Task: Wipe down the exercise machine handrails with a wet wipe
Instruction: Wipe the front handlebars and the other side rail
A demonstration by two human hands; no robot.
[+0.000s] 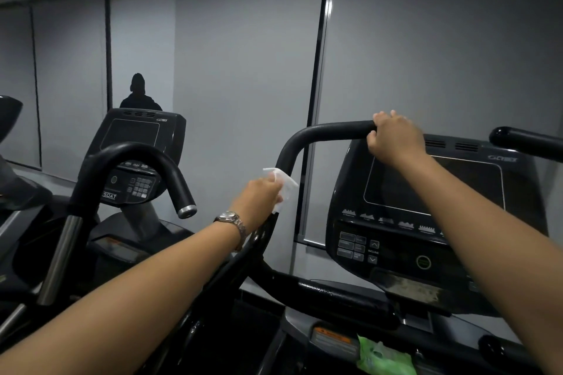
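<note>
Your left hand (pixel 262 195) pinches the white wet wipe (pixel 281 184) against the handrail (pixel 320 131) upright. Your right hand (pixel 394 138) has fingers curled over the rail's top bar.

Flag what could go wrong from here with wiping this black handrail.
The crumpled white wet wipe, pinched in the left hand, may touch the black curved handrail only partly, leaving streaks. The right hand grips the rail's top stretch, so that part could get skipped.

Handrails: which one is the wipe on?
The curved handrail left of the near console: left hand holds the wipe on it, right hand grips its top. The chrome-tipped rail is untouched.
</note>
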